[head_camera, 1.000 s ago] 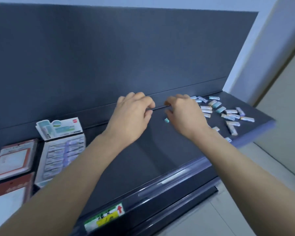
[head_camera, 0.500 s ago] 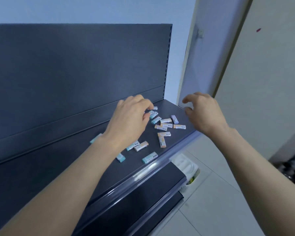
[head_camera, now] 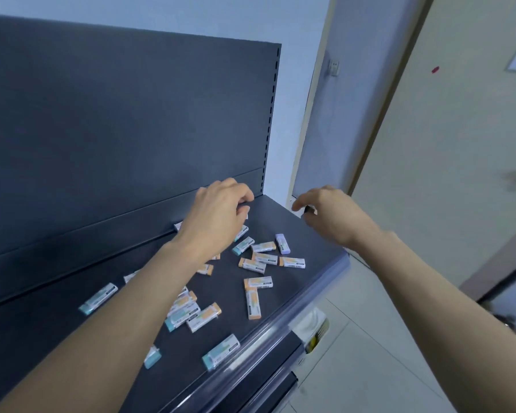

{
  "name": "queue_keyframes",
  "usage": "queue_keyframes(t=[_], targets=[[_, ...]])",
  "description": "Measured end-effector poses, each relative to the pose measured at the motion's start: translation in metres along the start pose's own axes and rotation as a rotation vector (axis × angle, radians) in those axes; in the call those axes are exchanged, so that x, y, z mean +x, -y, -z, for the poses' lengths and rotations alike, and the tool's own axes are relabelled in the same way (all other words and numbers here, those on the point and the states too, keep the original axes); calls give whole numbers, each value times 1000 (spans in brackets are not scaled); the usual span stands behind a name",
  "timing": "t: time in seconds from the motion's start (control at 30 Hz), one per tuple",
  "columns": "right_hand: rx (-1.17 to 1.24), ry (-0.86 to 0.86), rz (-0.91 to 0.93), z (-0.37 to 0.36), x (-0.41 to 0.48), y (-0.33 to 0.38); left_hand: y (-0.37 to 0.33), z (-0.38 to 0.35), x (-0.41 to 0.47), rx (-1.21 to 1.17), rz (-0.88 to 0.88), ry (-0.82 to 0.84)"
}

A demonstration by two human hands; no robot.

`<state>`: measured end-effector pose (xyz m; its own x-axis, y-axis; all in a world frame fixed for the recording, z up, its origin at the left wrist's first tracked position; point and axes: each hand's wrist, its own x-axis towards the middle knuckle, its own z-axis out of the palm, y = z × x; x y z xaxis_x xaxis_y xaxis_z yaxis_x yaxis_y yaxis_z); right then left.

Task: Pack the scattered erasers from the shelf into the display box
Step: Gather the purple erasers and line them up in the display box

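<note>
Erasers: loose and scattered over the right half of the shelf, from its back edge to its front edge; orange-ended and teal-ended ones mixed.
Purple eraser: alone among them, near the shelf's right edge.
Left hands' side: over the erasers by the back edge, fingers curled down; whether it grips one I cannot tell.
Right hands' side: at the shelf's back right corner, fingers curled; grip unclear.
Shelf: dark, with a dark back panel.
</note>
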<state>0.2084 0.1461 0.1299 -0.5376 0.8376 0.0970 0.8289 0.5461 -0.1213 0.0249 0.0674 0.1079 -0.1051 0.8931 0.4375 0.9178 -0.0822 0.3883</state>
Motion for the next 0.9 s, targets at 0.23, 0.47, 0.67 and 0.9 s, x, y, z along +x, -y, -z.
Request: queue_keyframes(t=[0.23,0.47,0.67,0.9], targets=[[-50,256,-123,-46,51,-10,32,-29,33,25,105,65],[-56,415,-160,-96,95,-26,56,-58,45,88,254,77],[-114,492,-36,-101,120,-35,74,-80,55,141,408,113],[-142,517,153,-107,149,-42,101,-90,54,285,606,165]])
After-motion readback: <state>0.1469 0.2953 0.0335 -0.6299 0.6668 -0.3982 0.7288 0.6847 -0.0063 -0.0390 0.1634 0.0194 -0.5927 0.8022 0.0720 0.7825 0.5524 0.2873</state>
